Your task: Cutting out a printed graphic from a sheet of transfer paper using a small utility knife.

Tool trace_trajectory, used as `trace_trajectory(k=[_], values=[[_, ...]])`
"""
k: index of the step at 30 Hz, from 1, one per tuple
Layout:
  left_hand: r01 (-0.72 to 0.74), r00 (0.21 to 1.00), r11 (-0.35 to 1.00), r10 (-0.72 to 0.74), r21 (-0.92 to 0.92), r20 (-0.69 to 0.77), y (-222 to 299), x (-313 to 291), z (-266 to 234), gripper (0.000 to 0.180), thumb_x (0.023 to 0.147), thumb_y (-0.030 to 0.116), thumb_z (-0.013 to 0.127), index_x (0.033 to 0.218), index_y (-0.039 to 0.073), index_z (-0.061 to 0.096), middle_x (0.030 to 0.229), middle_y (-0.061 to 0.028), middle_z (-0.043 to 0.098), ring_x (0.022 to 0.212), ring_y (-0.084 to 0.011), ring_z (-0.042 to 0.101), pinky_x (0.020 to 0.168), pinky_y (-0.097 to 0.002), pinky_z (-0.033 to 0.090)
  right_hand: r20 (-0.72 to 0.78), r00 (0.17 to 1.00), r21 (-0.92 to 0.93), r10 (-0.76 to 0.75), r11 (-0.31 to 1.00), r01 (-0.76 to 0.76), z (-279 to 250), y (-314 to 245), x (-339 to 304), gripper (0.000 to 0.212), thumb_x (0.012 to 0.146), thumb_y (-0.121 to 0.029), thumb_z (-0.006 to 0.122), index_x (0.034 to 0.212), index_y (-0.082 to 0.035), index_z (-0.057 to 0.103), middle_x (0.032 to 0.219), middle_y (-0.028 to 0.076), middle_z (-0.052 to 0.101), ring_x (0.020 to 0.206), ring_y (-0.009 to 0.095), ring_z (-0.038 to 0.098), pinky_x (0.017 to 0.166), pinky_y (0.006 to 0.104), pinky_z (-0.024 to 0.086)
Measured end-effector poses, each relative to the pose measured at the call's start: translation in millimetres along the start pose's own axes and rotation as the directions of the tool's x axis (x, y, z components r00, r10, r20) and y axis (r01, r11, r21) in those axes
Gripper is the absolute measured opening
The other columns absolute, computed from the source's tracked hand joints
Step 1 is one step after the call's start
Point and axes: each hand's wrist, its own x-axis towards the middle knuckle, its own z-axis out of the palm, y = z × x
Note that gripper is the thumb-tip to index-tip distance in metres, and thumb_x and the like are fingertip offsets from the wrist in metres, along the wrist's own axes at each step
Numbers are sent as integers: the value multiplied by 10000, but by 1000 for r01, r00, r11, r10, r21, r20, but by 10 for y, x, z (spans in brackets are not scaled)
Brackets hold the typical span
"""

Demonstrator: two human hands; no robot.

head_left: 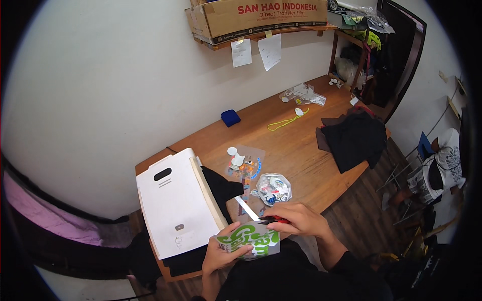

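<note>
Near the table's front edge, my left hand is closed on a translucent sheet of transfer film with green lettering, the thumb lying across its front. My right hand grips red-handled scissors, whose dark blades are at the film's upper edge. A narrow pale strip slants up and left from the blades, over the table. Just beyond my hands stands a clear, many-sided tub full of cut scraps. Farther back, a printed film sheet lies flat with white cut-outs on it.
A white heat press occupies the table's left end, black fabric jutting from it. Along the table lie a blue folded cloth, a yellow cord, plastic bags and dark garments. A cardboard box sits on a shelf above.
</note>
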Motion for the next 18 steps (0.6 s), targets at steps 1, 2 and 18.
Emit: trace_trajectory(k=[1,2,18], values=[[-4,1000,1000,4,8,0,-6,1,-5,618,690,44,779,1206,-96,469,973,-140,652,841,-134,623,734,-246,515,0,1000,0,0,1000,0,0,-1,5,278,802,-188,674,976,13,596,842,146,634,689,266,626,595,320,500],[-4,1000,1000,4,7,0,1,2,-4,618,690,44,779,1206,-96,469,973,-140,652,841,-134,623,734,-246,515,-1,1000,4,-7,1000,7,-2,-5,12,272,802,-184,674,979,9,599,838,144,633,687,265,625,595,320,498],[38,999,999,-38,6,19,-27,-7,-38,611,695,49,776,1210,-85,477,990,-143,650,860,-138,618,754,-250,506,25,1000,25,-10,1000,10,-17,5,22,248,818,-182,649,984,-4,602,810,120,631,688,253,627,596,318,480]])
